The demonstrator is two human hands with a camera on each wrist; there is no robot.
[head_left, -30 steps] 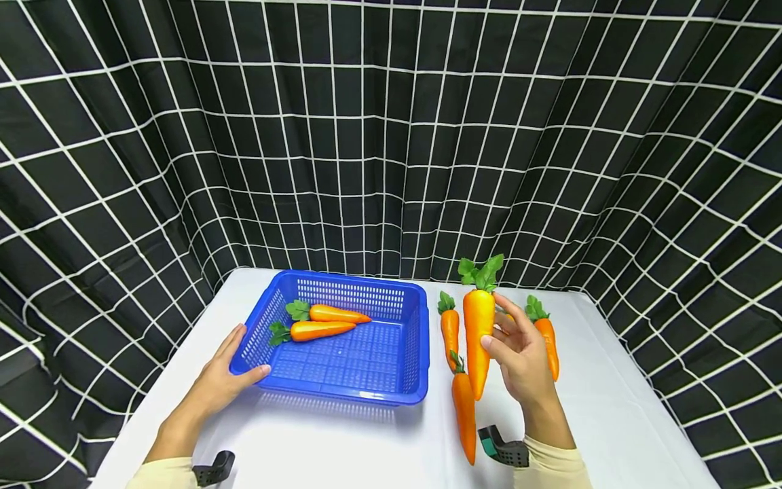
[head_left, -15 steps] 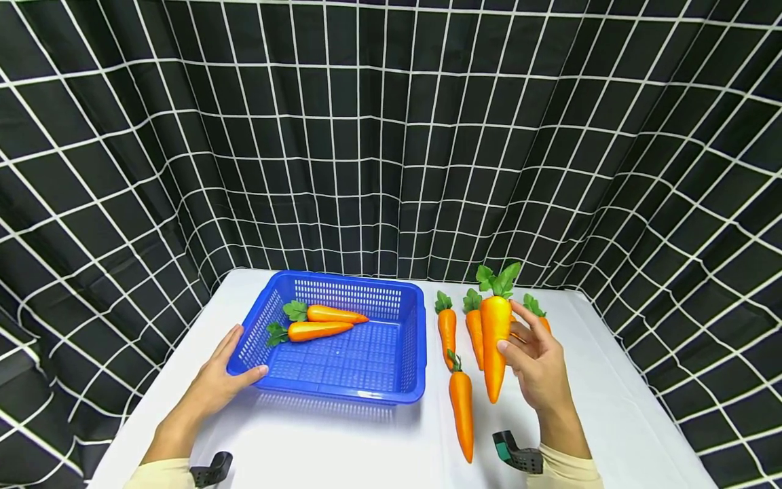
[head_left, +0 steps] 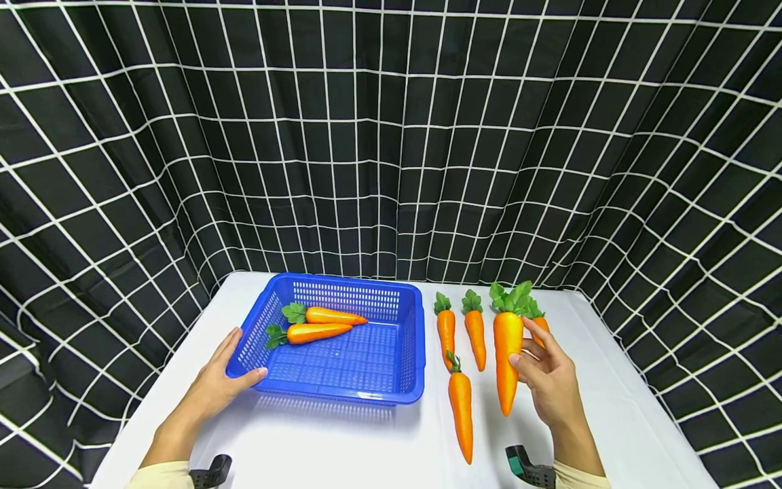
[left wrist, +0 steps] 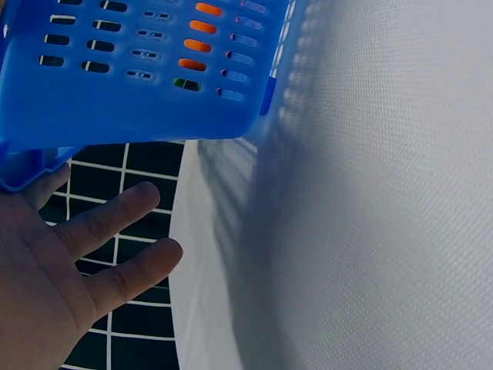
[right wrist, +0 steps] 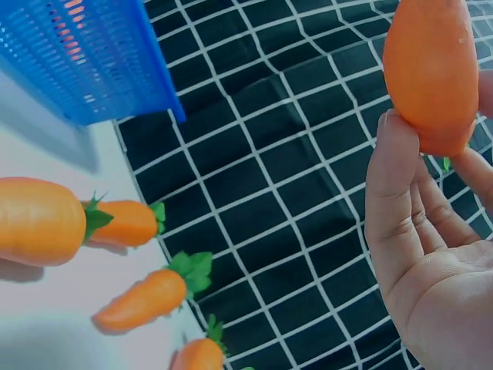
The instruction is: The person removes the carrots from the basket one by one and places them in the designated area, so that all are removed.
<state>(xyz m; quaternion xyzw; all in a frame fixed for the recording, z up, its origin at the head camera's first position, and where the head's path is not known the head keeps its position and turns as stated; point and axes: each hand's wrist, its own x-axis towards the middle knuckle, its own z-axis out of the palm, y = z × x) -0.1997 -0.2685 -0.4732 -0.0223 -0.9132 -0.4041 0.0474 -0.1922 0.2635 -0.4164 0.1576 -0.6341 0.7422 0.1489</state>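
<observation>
My right hand [head_left: 554,384] pinches a carrot [head_left: 507,350] between thumb and fingers near its thick end. Its green leaves point away from me and its tip towards me. In the right wrist view the raised carrot [right wrist: 431,73] fills the upper right corner. My left hand [head_left: 214,387] rests at the near left corner of a blue plastic basket [head_left: 342,390], thumb over the rim. The left wrist view shows straight, spread fingers [left wrist: 127,277] below the basket wall [left wrist: 139,116]. Two carrots [head_left: 334,316] lie side by side inside, leaves to the left.
Right of the basket several carrots lie on the white table [head_left: 318,448]: one near me [head_left: 461,414], one behind it [head_left: 447,333], one farther right [head_left: 475,336]. Another carrot [head_left: 540,326] is partly hidden behind the right hand. A black gridded curtain [head_left: 379,170] encloses the table.
My right hand has carried the carrot to the right and a little towards me, uncovering a carrot on the table behind. The left hand and basket stay in place.
</observation>
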